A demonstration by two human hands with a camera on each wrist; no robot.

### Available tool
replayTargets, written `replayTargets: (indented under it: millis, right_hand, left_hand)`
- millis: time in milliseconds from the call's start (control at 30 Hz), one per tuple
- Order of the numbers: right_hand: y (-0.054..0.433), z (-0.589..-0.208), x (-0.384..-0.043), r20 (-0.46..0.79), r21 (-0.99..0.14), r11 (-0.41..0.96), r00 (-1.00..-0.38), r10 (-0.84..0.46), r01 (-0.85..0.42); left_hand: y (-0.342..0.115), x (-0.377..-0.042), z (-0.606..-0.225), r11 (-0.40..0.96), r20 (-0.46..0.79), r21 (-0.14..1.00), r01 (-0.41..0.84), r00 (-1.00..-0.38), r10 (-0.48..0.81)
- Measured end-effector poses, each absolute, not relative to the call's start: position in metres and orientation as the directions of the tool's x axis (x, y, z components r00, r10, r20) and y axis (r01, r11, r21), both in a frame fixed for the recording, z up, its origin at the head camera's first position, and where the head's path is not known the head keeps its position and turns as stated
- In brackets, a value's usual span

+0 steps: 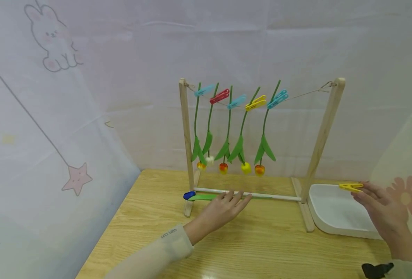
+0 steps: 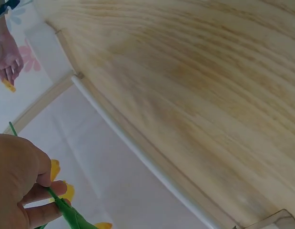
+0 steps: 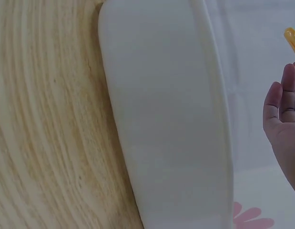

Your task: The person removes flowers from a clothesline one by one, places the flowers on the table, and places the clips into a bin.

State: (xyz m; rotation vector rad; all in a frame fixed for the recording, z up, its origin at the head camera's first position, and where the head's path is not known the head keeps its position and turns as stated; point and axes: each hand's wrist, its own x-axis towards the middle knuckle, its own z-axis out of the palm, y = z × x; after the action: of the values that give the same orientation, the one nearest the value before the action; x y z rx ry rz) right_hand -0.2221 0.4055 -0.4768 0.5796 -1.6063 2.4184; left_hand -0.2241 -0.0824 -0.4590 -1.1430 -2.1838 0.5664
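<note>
Towards half past eight in my head view I see a pink star [image 1: 77, 178] printed on the pale sheet [image 1: 122, 77], and at half past six the blue flower [image 1: 189, 195] sits low by the left foot of the wooden rack [image 1: 326, 124], its green stem along the white bottom bar [image 1: 286, 197]. The left hand [image 1: 221, 208], at six o'clock, pinches that stem, as my left wrist feed shows; whether the flower touches the worktop [image 1: 150, 232] I cannot tell. From twelve to two o'clock five clothespins [image 1: 220, 96], blue, red, blue, yellow and blue, hold five flowers [image 1: 237, 149] head-down on the rack's string [image 1: 301, 95]. At four o'clock I have the white tray [image 1: 338, 213] just beside the rack's right foot, and the right hand [image 1: 385, 213], hiding the tray's right side from me, holds a yellow clothespin [image 1: 349, 187] between thumb and fingers, well apart from the string and with something black [image 1: 376, 270] at the wrist
</note>
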Motion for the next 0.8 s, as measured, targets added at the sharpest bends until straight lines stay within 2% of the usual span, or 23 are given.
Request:
replayTargets:
  millis: [233,533,633,800]
  right_hand:
    - [0.411,-0.483,-0.221,0.370,-0.886,-0.333,-0.925,-0.087,-0.323]
    - [0.420,-0.492,-0.223,0.301,-0.935,-0.231,-0.946,-0.121,-0.268]
    - [0.423,-0.496,-0.224,0.311,-0.933,-0.234,-0.939,-0.143,-0.274]
    - [0.426,-0.500,-0.225,0.292,-0.951,-0.153,-0.945,-0.149,-0.270]
  left_hand:
    - [-0.082,-0.228,-0.472,0.519,0.307,-0.630,0.578,-0.428,0.850]
    - [-0.082,-0.228,-0.481,0.521,0.250,-0.649,0.554,-0.491,0.834]
    - [-0.082,-0.229,-0.485,0.511,0.237,-0.663,0.547,-0.494,0.836]
    - [-0.083,-0.232,-0.492,0.495,0.225,-0.665,0.559,-0.481,0.847]
